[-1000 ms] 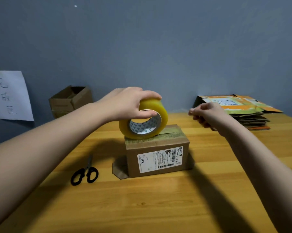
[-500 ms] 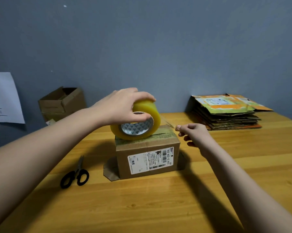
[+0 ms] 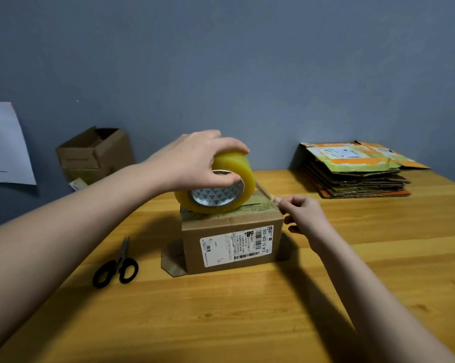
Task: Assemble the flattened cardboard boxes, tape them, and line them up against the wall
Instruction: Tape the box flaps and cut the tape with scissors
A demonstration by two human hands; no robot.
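A small cardboard box (image 3: 231,239) stands near the middle of the wooden worktop (image 3: 247,318), its closed top flaps facing up and a white shipping label on the side toward the camera; loose flaps splay out flat on the worktop at its left and right foot. On top of the box rests a roll of yellowish clear tape (image 3: 216,184), tilted so its patterned core faces the camera. The left hand (image 3: 197,158) has its grip curled over the roll, fingers across the top and thumb at the rim of the core. A short strip of tape (image 3: 263,189) runs from the roll down to the box's far right top corner, where the right hand (image 3: 302,213) pinches its free end between thumb and forefinger, the other fingers curled loosely below beside the box's right side. Black-handled scissors (image 3: 117,265) lie closed on the worktop to the left of the box, well apart from it, blades pointing toward the wall. At the far right edge of the worktop, against the grey wall (image 3: 247,61), sits a stack of flattened boxes (image 3: 354,171), the top ones orange and green. Beyond the worktop's far left edge an open cardboard box (image 3: 95,155) stands by the wall, and a white sheet of paper (image 3: 4,145) hangs on the wall at the left.
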